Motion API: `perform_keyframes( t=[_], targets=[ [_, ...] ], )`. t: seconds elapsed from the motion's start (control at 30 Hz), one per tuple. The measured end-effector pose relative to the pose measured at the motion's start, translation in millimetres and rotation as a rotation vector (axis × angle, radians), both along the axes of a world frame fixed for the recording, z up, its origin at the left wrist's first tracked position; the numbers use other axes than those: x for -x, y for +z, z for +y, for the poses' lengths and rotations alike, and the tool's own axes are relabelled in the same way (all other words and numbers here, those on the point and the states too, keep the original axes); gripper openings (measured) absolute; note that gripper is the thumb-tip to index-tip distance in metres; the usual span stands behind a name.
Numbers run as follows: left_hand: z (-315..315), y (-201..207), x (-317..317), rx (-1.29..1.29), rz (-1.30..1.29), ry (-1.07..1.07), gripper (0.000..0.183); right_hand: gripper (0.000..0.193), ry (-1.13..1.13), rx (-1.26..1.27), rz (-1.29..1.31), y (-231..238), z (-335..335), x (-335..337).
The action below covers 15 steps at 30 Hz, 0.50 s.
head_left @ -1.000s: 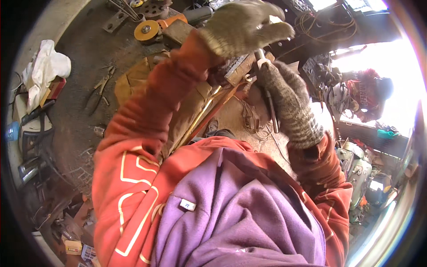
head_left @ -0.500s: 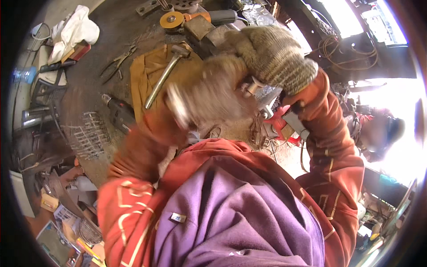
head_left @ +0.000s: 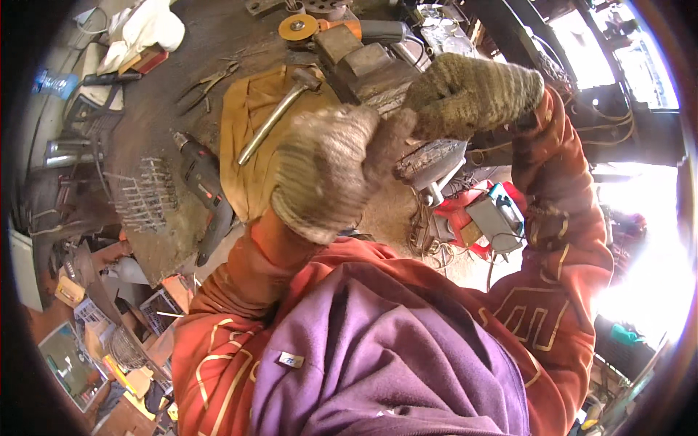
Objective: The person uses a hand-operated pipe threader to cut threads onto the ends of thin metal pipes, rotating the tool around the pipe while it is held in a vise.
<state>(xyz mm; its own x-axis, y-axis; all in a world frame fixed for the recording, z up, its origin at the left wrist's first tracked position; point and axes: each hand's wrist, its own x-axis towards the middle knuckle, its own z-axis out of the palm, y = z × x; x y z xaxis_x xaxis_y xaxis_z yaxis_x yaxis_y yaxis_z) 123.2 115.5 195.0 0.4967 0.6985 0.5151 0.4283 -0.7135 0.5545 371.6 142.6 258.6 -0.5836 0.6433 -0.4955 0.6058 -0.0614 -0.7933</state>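
Both my hands wear grey-brown knitted work gloves and meet over a bench vise [head_left: 430,161]. My left hand [head_left: 327,168] is curled closed, its fingertips slightly smeared and pointing toward the other hand. My right hand [head_left: 469,98] is closed too, its fingers bent down just above the vise. Whatever the fingers hold is hidden by the gloves. Left of my left hand, a hammer [head_left: 273,123] with a metal handle lies on a folded brown cloth [head_left: 240,109].
An angle grinder [head_left: 374,30] with an orange disc lies behind the vise beside metal blocks [head_left: 338,45]. Left on the bench are pliers [head_left: 207,87], a dark power drill [head_left: 198,171] and several thin metal pieces [head_left: 145,196]. A red and grey machine [head_left: 494,225] stands lower right.
My left hand has moved slightly right and its blur has lessened. The whole view has shifted a little. A shiny metal piece seen below my right hand earlier no longer shows.
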Motion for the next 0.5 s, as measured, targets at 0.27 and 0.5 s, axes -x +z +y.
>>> perform_keyframes(
  t=[0.27,0.5],
  targets=[
    [127,-17,-50,0.005,-0.039,-0.57,0.041,0.038,-0.395,-0.649,0.243,-51,-78,10],
    [155,15,-131,0.755,0.318,-1.128,0.047,0.022,-1.183,-0.827,-0.123,-51,-95,110]
  ],
)
